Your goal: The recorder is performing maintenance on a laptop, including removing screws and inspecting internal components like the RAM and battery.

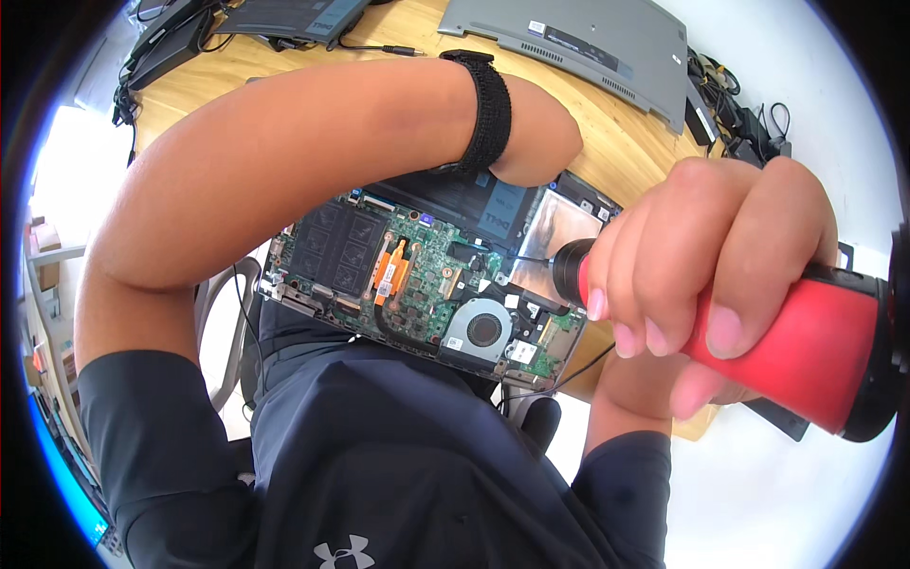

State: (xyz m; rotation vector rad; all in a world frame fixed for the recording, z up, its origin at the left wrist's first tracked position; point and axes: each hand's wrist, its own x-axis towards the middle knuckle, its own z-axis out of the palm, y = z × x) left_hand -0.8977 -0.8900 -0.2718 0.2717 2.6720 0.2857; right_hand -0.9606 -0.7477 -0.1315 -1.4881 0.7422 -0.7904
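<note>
Landmark: the cooling fan [479,330]. Left of it, the open laptop's [428,302] motherboard [431,254] was exposed; a slanted bit [536,259] could have skated off and scored it. Beyond the fan, the left hand [540,131] lay past the battery [463,201], fingers hidden, spread not determinable; uneven pressure might have shifted the laptop. Right of the fan, the right hand's [725,242] fingers gripped the red powered screwdriver [806,332]; the laptop lay left of them.
</note>
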